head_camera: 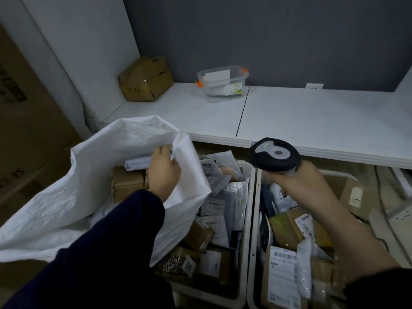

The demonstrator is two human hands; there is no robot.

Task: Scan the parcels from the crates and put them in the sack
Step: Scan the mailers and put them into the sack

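Our sleeve [107, 241] leads to our left grip [163, 172] in the sack [66, 197] at ten o'clock, on a pale parcel [137, 163]; we cannot tell if it pinches. Our right grip [296, 181] hugs the scanner [274, 156]. The floppy sack might fold, spilling the parcel.

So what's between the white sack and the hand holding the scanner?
The left crate, full of parcels, sits between the sack and the right hand; the head view shows it.

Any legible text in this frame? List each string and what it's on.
None reads cleanly.
Brown box on the counter: handwritten marks, illegible.
Large carton at left: dark print, blurred.
Shipping labels in the crates: barcodes, print too small.
Patterned packet: lettering, unreadable.
Scanner: coloured mark only, no words.
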